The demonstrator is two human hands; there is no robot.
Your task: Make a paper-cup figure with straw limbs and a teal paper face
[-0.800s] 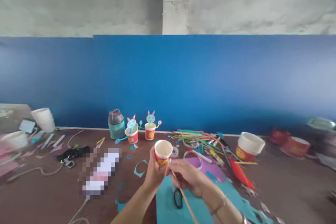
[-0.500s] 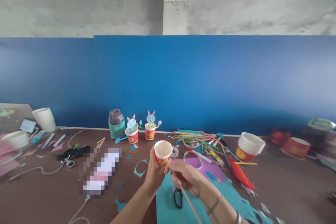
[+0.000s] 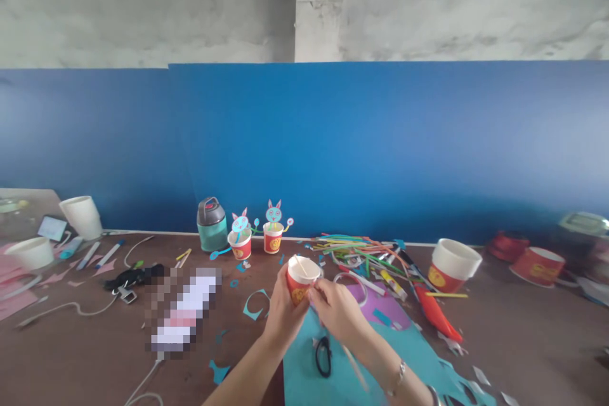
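Note:
My left hand [image 3: 281, 312] is wrapped around a red and white paper cup [image 3: 299, 292], its mouth tipped up toward me. Against the cup's right side, my right hand [image 3: 339, 309] has its fingers pinched on a thin wooden stick [image 3: 353, 365], whose blurred lower end trails toward me. A pale thin tip shows inside the cup's mouth; the fingers hide where the stick meets the wall. Below my hands, black-handled scissors [image 3: 323, 356] lie on a teal sheet [image 3: 304, 387]. Two similar cups with cat-faced paper figures, a left one [image 3: 242, 250] and a right one [image 3: 273, 243], stand behind.
A teal lidded container [image 3: 212, 233] stands by the blue partition [image 3: 333, 152]. Coloured pipe cleaners [image 3: 354, 246] lie in a heap behind a purple sheet [image 3: 392, 314]. Stacked cups [image 3: 451, 265] and a red pouch [image 3: 438, 316] are at right. A blurred phone [image 3: 185, 311] lies left, cable attached.
The cup has shifted slightly right and turned in my left hand. My right hand has moved up beside it with the stick, and a pale tip now shows inside the cup.

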